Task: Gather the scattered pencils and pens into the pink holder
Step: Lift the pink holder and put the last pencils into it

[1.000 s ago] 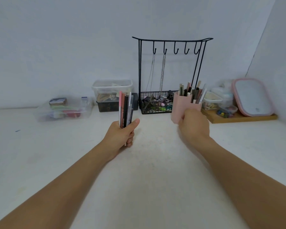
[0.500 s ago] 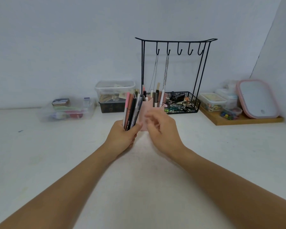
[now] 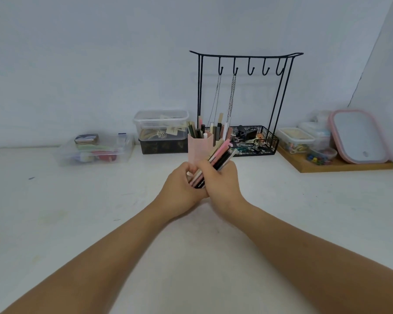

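Hands: left hand (image 3: 182, 189) and right hand (image 3: 222, 180) both grip one bundle of pens (image 3: 216, 162), tilted right.
Change: right hand has let go of the holder and joined the left.
Holder: pink holder (image 3: 199, 147) stands just behind, partly filled.
Meaning: bundle likely goes in next.

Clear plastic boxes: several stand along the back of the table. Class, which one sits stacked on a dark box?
The lidded clear box just left of the pink holder. It sits on a dark box; the others rest on the table or the wooden tray.
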### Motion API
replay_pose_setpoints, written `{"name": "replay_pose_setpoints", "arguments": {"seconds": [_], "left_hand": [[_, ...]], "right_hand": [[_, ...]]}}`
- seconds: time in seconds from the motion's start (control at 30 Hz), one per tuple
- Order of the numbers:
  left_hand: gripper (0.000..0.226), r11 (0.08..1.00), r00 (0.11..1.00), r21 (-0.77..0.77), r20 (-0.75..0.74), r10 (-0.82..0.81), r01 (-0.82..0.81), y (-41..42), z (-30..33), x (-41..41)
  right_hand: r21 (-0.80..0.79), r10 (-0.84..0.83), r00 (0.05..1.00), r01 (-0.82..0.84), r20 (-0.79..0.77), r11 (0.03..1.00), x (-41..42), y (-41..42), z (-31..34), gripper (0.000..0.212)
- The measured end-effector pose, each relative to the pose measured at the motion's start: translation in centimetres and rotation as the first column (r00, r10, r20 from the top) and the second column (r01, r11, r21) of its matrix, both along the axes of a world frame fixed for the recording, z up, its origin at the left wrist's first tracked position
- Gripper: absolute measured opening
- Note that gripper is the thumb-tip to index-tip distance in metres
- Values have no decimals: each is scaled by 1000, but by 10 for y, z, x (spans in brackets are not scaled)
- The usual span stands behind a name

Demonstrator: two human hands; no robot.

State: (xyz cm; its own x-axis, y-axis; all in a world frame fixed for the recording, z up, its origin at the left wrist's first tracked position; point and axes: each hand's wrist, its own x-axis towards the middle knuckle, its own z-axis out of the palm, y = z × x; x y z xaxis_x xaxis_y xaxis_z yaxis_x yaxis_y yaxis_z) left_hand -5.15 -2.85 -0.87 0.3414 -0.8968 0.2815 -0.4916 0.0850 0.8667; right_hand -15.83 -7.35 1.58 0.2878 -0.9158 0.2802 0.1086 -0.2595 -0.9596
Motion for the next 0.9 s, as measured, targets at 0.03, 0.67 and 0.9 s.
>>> {"name": "replay_pose_setpoints", "arguments": {"seconds": [0.03, 0.67, 0.9], "left_hand": [[46, 999, 996, 18, -88, -34, 36, 0, -1, 0], [84, 1000, 999, -24, -44, -1, 0, -3, -5, 17], [93, 999, 999, 13, -21, -44, 44, -3, -4, 18]], "right_hand": [[16, -35, 999, 35, -2, 999, -3, -3, 5, 16], [-224, -246, 920, 182, -306, 957, -6, -90, 25, 25], [-247, -242, 932, 175, -269, 953, -13, -94, 25, 61]]}}
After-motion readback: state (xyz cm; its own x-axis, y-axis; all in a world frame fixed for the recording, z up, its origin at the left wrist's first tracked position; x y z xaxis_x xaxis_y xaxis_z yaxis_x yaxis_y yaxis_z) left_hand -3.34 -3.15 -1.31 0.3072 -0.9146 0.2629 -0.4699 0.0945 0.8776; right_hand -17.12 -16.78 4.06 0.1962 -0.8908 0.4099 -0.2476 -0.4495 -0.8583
